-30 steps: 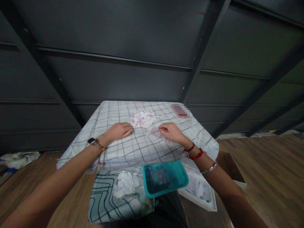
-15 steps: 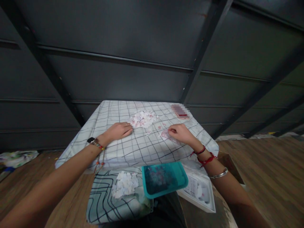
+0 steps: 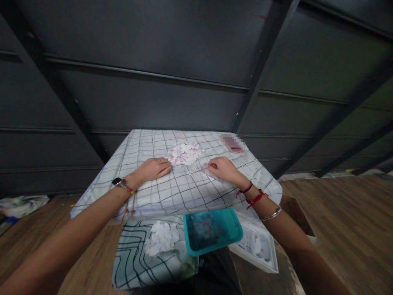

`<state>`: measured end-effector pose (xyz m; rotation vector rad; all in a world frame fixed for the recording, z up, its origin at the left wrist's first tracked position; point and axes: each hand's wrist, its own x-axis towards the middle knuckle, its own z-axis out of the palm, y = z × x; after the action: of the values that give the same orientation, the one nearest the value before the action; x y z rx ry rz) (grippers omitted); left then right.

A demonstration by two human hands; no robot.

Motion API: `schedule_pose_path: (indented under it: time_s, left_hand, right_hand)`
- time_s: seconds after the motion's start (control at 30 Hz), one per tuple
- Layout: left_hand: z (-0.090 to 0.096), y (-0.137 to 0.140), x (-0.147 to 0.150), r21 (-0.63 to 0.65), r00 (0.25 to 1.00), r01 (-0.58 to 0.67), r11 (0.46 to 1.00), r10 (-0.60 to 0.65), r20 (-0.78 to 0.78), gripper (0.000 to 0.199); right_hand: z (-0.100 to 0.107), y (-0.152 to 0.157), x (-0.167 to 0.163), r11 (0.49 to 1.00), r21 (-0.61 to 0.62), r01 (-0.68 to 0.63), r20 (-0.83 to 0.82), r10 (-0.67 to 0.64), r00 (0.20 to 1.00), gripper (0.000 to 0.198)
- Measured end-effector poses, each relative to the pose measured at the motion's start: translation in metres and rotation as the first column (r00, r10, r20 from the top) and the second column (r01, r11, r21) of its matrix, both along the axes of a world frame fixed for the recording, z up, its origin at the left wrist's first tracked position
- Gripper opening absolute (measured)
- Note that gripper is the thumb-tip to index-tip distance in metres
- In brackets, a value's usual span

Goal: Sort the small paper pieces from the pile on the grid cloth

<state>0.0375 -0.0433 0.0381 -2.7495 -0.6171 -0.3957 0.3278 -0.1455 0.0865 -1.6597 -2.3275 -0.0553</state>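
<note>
Right hand (image 3: 225, 170) has shifted inward toward the left hand (image 3: 153, 169) since the half-second-earlier frame; its fingers are drawn together over thin pinkish scraps (image 3: 205, 167), pinch on one cannot be confirmed, while the left lies palm-down, fingers together, on the checked cloth (image 3: 172, 196) beside the scrap pile (image 3: 186, 153), any hold hidden. Step in hand, by judgement: fine finger work on the pinkish scraps, the next move calling for a light fingertip touch. No brand legible; printing inside the white box (image 3: 258, 265), bodyward of the right hand, is too small to read.
</note>
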Motion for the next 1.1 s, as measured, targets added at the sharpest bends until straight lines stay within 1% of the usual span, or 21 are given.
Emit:
schedule_pose_path:
  time_s: [0.17,0.27,0.33,0.4,0.47,0.53,0.63,0.7,0.83,0.93,1.0,1.03,1.1]
  left_hand:
    - [0.0,0.0,0.0,-0.029,0.999,0.009,1.0,-0.008,0.037,0.034]
    - [0.0,0.0,0.0,-0.037,0.998,0.019,0.999,-0.017,0.052,0.034]
    - [-0.001,0.001,0.0,-0.026,0.999,0.019,0.999,-0.017,0.05,0.034]
    - [-0.001,0.001,-0.001,-0.009,0.999,0.012,1.0,-0.011,0.033,0.034]
    - [-0.001,0.001,-0.001,0.002,1.0,0.001,1.0,-0.001,0.009,0.034]
    - [-0.001,0.001,0.0,0.001,1.0,-0.004,1.0,0.004,0.001,0.034]
    - [-0.001,0.001,0.0,-0.009,1.0,0.001,1.0,0.0,0.018,0.033]
    - [0.0,0.0,0.0,-0.016,1.0,0.007,1.0,-0.007,0.031,0.032]
    - [0.001,-0.001,0.0,-0.011,1.0,0.003,1.0,-0.003,0.028,0.032]
    - [0.002,-0.002,0.001,-0.004,1.0,-0.013,1.0,0.013,0.01,0.032]
    - [0.002,-0.002,0.001,-0.008,1.0,-0.018,1.0,0.018,0.001,0.032]
    - [0.001,-0.002,0.0,-0.009,1.0,-0.018,1.0,0.018,-0.002,0.033]
    - [0.0,-0.001,0.0,-0.007,1.0,-0.018,1.0,0.018,-0.005,0.033]
  right_hand:
    - [0.004,0.0,0.009,0.999,0.032,0.039,-0.057,-0.038,0.998,0.023]
    - [0.004,-0.004,0.018,0.997,0.027,0.067,-0.048,-0.065,0.997,0.023]
    - [0.003,-0.008,0.021,0.998,0.003,0.057,-0.02,-0.057,0.998,0.022]
    - [0.001,-0.012,0.022,1.0,-0.022,0.018,-0.011,-0.018,1.0,0.022]
    - [0.001,-0.016,0.019,0.999,-0.016,-0.028,-0.032,0.028,0.999,0.022]
    - [0.003,-0.017,0.014,0.998,0.018,-0.058,-0.063,0.059,0.996,0.023]
    - [0.005,-0.014,0.0,0.996,0.06,-0.06,-0.094,0.065,0.993,0.022]
    - [0.004,-0.009,-0.01,0.998,0.053,-0.041,-0.094,0.046,0.994,0.022]
    - [0.0,0.001,-0.025,0.999,0.011,0.041,-0.063,-0.04,0.997,0.023]
    - [-0.002,0.005,-0.025,0.995,-0.013,0.095,-0.037,-0.095,0.995,0.022]
    - [-0.002,0.007,-0.021,0.993,-0.007,0.122,-0.036,-0.122,0.992,0.022]
    - [-0.001,0.008,-0.019,0.993,-0.002,0.114,-0.044,-0.114,0.993,0.021]
    - [-0.001,0.009,-0.015,0.999,-0.007,0.054,-0.07,-0.054,0.996,0.022]
